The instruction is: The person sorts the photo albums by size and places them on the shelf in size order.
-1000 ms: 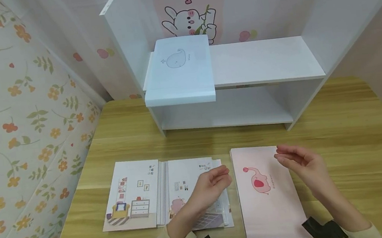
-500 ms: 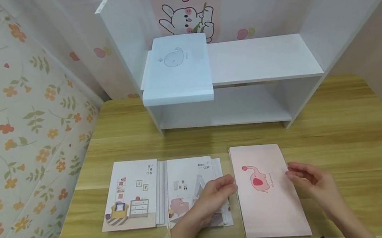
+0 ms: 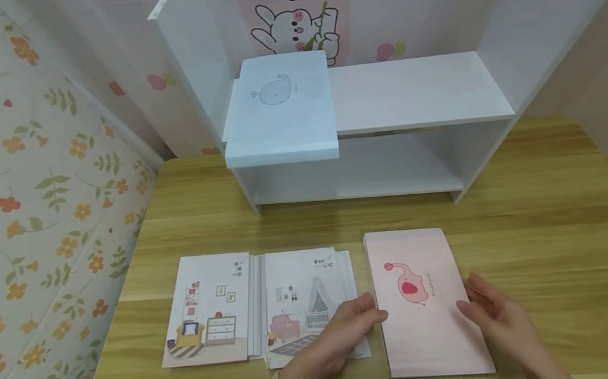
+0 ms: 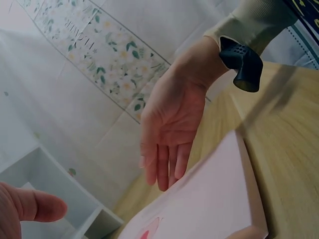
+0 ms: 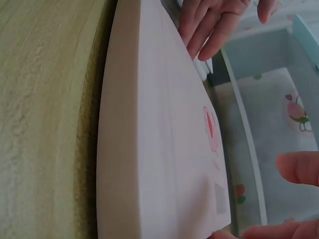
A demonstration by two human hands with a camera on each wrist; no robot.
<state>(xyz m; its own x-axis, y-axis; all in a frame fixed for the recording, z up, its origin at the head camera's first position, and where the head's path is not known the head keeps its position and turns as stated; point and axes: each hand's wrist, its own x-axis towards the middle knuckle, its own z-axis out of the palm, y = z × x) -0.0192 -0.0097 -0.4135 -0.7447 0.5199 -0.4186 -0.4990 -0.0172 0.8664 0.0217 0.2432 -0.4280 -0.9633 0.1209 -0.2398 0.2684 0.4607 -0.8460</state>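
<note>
A thick pink book (image 3: 430, 339) with a red elephant on its cover lies flat on the table. My left hand (image 3: 338, 339) is at its left edge, fingers fairly straight and thumb raised above the cover. Along the right edge is my right hand (image 3: 503, 323), its thumb over the cover and its fingers low beside the book. In the left wrist view the right hand (image 4: 174, 114) has extended fingers by the far edge. The right wrist view shows the book's pale side (image 5: 119, 129) and the left hand (image 5: 214, 22) across from it. Whether fingertips touch the book is hard to tell.
Two white illustrated books (image 3: 210, 310) (image 3: 295, 299) lie left of the pink one, partly under my left forearm. Behind stands a white two-level shelf (image 3: 418, 94). A light blue whale book (image 3: 279, 113) rests on its upper board, overhanging the front. Floral curtain (image 3: 29, 251) borders the left.
Both hands have come down toward the pink book. The right hand has moved nearer along its right edge, and the left has shifted slightly right and down. The books stay put.
</note>
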